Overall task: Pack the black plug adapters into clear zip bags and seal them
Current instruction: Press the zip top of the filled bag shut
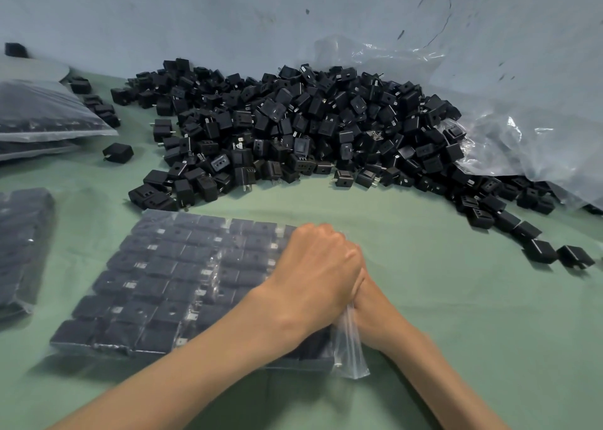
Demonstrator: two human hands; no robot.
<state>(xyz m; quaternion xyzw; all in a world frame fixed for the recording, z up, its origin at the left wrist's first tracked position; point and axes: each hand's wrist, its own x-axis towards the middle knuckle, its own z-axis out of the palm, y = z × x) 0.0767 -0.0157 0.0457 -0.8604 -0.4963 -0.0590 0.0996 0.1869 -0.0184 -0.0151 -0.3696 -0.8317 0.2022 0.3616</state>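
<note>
The left hand [315, 264] is curled in a fist over the near-right edge of the filled bag [349, 348] and pressed tight against the right hand [363, 294]. The right hand's fingers are hidden beneath it, so their grip cannot be told; a clear flap of the bag sticks out between the two wrists. The bag lies flat on the green cloth [456, 299], stretching left of the hands with adapters [169, 312] in rows inside, a loose pile [293, 129] beyond the hands and more packed bags [23, 250] further left.
</note>
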